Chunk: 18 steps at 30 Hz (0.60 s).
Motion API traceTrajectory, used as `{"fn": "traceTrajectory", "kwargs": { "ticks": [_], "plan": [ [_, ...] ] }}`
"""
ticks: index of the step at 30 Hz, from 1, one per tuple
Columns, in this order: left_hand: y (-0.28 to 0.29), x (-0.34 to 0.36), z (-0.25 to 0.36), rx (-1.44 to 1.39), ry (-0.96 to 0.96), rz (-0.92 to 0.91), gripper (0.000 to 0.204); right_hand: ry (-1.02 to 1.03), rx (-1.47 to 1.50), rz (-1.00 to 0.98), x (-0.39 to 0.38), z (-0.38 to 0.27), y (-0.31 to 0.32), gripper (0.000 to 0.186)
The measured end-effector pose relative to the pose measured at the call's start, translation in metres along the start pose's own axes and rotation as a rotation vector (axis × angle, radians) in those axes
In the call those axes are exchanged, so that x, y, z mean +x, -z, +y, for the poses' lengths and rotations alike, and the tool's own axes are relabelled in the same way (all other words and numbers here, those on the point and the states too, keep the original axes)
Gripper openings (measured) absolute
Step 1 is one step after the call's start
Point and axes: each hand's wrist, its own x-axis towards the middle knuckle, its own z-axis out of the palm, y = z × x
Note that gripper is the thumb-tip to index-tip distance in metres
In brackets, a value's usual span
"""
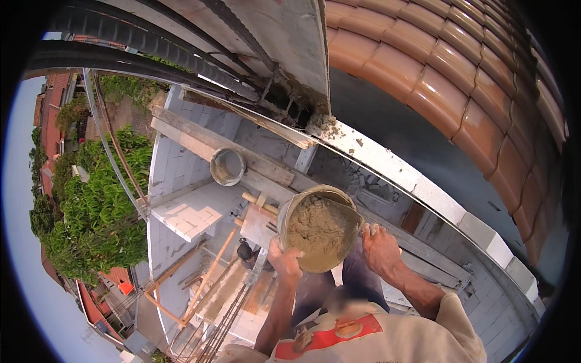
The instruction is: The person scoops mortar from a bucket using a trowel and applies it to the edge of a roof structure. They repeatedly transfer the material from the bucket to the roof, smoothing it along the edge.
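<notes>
head view: the wearer's own hands are out of this picture, so their state cannot be told. the two hands that show belong to a person in a cream shirt with a red print [363,339], who stands below with both arms raised.

this person's hand on the picture's left [284,259] is clenched on the near edge of a round grey bucket filled with wet brownish mortar [319,228], with its fingers curled over the rim. the person's hand on the picture's right [380,248] lies against the bucket's right side, fingers bent at the rim. whether it truly grips cannot be told. the bucket is held up above the person's dark trousers, tilted so that its open mouth faces the camera, and the mortar reaches nearly to the rim.

just left of the bucket a flat plastering float with a pale wooden handle [257,222] rests on the scaffold boards. further up and left, an empty round grey pail [227,166] sits on long weathered wooden planks [200,139].

white block walls [181,212] surround the work spot. curved terracotta roof tiles [460,78] fill the upper right, and thick black cables [139,45] cross the upper left. steel reinforcing bars [224,330] lie at the lower middle, and green trees [97,206] stand far below on the left.
</notes>
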Motion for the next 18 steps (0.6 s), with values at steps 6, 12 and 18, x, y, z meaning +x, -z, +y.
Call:
{"fn": "traceTrajectory", "kwargs": {
  "ticks": [6, 12, 18],
  "plan": [
    [0.01, 0.008, 0.015, 0.21, -0.182, -0.103, 0.031, 0.046, 0.158, -0.206, 0.022, -0.011, 0.008, 0.024],
    [-0.001, 0.029, 0.058, 0.156, -0.178, -0.265, 0.037, 0.203, 0.513, -0.321, 0.066, 0.001, -0.011, 0.024],
    [0.0, 0.04, 0.082, -0.004, -0.139, -0.224, 0.034, 0.207, 0.518, -0.19, 0.06, -0.008, 0.011, 0.026]
  ]
}}
